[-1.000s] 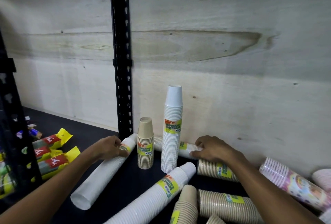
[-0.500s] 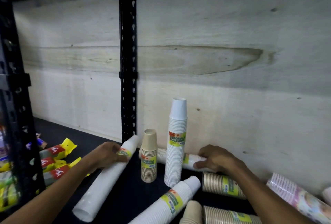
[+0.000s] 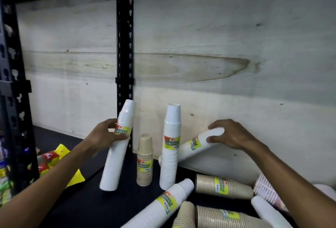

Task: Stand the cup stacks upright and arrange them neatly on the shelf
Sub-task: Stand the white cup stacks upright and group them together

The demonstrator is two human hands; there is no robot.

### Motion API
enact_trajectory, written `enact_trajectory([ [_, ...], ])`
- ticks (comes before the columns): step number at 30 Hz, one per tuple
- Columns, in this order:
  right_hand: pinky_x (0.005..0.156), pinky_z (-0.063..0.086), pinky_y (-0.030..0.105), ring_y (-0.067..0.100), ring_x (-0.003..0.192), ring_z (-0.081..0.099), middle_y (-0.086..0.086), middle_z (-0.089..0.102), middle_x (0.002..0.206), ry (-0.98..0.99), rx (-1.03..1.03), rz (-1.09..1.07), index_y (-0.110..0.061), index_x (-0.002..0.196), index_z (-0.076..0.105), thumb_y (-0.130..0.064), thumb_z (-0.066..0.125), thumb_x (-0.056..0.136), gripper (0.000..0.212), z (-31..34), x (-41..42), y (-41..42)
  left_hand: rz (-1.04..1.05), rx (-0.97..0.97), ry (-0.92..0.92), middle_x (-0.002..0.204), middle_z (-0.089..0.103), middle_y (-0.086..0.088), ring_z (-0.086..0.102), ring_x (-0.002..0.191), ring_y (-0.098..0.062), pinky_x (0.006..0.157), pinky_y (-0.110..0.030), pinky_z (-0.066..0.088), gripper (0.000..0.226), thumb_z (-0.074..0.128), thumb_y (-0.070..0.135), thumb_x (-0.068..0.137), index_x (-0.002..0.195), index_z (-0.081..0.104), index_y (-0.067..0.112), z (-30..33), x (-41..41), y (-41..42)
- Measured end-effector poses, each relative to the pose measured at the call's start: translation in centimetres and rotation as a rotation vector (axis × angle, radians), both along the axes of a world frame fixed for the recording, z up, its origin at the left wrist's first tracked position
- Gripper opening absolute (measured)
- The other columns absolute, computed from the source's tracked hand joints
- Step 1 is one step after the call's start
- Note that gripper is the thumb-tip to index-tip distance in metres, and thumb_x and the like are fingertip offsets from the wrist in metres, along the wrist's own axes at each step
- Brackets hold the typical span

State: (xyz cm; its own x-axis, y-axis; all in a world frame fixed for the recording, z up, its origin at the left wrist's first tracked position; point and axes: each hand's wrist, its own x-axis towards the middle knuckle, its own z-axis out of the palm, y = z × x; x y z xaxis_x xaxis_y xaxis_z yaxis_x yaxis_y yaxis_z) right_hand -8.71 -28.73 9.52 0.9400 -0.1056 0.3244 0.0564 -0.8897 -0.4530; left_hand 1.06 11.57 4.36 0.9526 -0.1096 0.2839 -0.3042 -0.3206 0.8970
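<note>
My left hand [image 3: 104, 136] grips a long white cup stack [image 3: 116, 153] near its label, holding it nearly upright and tilted a little to the right. My right hand [image 3: 227, 135] grips the top end of another white stack [image 3: 192, 145], raised at a slant behind the standing ones. A tall white stack [image 3: 170, 147] and a short brown stack [image 3: 145, 160] stand upright on the dark shelf [image 3: 87, 202]. A white stack [image 3: 160, 207] and brown stacks [image 3: 221, 188] [image 3: 221, 217] lie flat in front.
A black slotted post [image 3: 125, 45] rises behind the left stack, with a plywood back wall [image 3: 218, 54] beyond. Yellow and red snack packets [image 3: 49, 156] lie at the left. A pink patterned stack [image 3: 267, 191] and a white stack [image 3: 269, 213] lie at the right.
Both hands have lifted their stacks off the shelf: the left one swung from lying flat to almost upright, and the right one rose at its top end to a slant.
</note>
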Motion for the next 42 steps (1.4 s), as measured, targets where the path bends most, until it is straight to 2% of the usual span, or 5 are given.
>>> enact_trajectory([
  [4,0.088,0.049,0.03,0.013,0.109,0.06,-0.008,0.068,0.112,-0.1,0.096,0.045,-0.036,0.099,0.069,-0.031,0.089,0.065,0.04,2.2,-0.6,-0.7,-0.042,-0.042,-0.01,0.11,0.069,0.001,0.07,0.097,-0.022,0.083,-0.043,0.058,0.053,0.084,0.012,0.072,0.119,0.06,0.016,0.6,0.3,-0.5],
  [16,0.096,0.054,0.038,0.01,0.105,0.065,-0.006,0.065,0.123,-0.198,0.344,0.195,-0.022,0.13,0.059,-0.006,0.081,0.076,0.06,3.8,2.0,2.1,-0.152,-0.097,-0.029,0.105,0.068,0.0,0.071,0.08,-0.005,0.066,-0.022,0.053,0.053,0.079,0.005,0.077,0.123,0.056,0.012,1.2,2.1,-3.6],
  [25,0.073,0.054,0.028,0.007,0.088,0.066,-0.012,0.065,0.103,-0.252,0.251,0.179,-0.036,0.116,0.062,-0.027,0.079,0.079,0.041,3.2,3.0,3.7,-0.206,-0.117,-0.008,0.112,0.069,-0.001,0.07,0.1,-0.016,0.086,-0.039,0.057,0.047,0.078,0.016,0.08,0.121,0.058,0.018,0.8,3.2,-4.5],
  [32,0.084,0.058,0.044,0.01,0.089,0.069,-0.01,0.07,0.098,-0.325,0.344,0.135,-0.033,0.109,0.066,-0.022,0.083,0.075,0.041,3.1,3.4,4.2,-0.236,-0.107,0.029,0.114,0.069,-0.001,0.07,0.1,-0.014,0.082,-0.032,0.057,0.044,0.074,0.029,0.083,0.123,0.057,0.024,2.1,3.5,-4.2],
  [42,0.093,0.055,0.034,0.005,0.093,0.068,-0.008,0.069,0.108,-0.346,0.293,0.132,-0.024,0.123,0.064,-0.02,0.081,0.079,0.048,2.4,3.4,4.9,-0.258,-0.143,-0.009,0.113,0.071,0.0,0.07,0.1,-0.012,0.074,-0.022,0.057,0.035,0.071,0.021,0.087,0.12,0.062,0.019,2.8,2.8,-4.0],
])
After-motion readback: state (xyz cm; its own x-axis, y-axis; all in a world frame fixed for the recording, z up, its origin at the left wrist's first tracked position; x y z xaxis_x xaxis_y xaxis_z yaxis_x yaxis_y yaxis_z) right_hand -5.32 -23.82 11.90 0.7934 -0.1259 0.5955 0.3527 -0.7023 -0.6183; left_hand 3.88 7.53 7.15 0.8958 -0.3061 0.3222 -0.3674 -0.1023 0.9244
